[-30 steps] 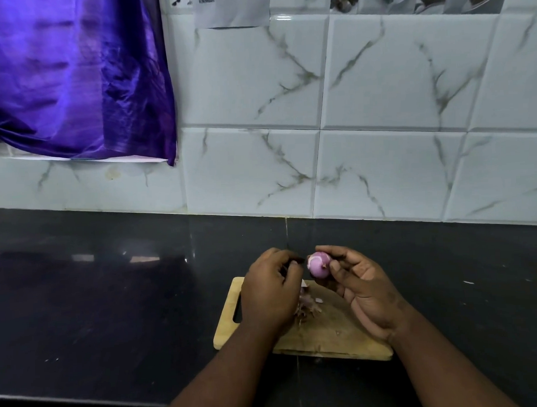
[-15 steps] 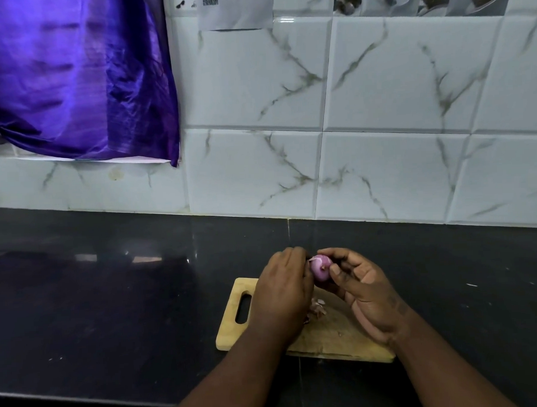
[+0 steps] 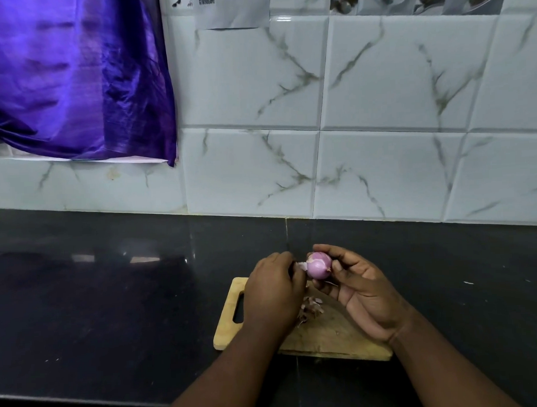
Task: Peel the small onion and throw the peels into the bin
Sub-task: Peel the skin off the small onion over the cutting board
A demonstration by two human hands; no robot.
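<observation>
A small purple onion [image 3: 318, 265] is held in the fingertips of my right hand [image 3: 361, 294], above the far edge of a wooden cutting board [image 3: 326, 338]. My left hand [image 3: 273, 294] is closed beside it, its fingertips pinching a pale strip of peel [image 3: 302, 265] that hangs off the onion's left side. A small heap of loose peels [image 3: 310, 308] lies on the board between my hands. No bin is in view.
The board sits on a black counter [image 3: 113, 315] near its front edge. A white marble-patterned tile wall [image 3: 349, 124] rises behind. A purple cloth [image 3: 74, 76] hangs at the upper left.
My left hand closed in on the onion and now pulls a strip of peel away to the left. The onion has turned slightly in my right hand.
</observation>
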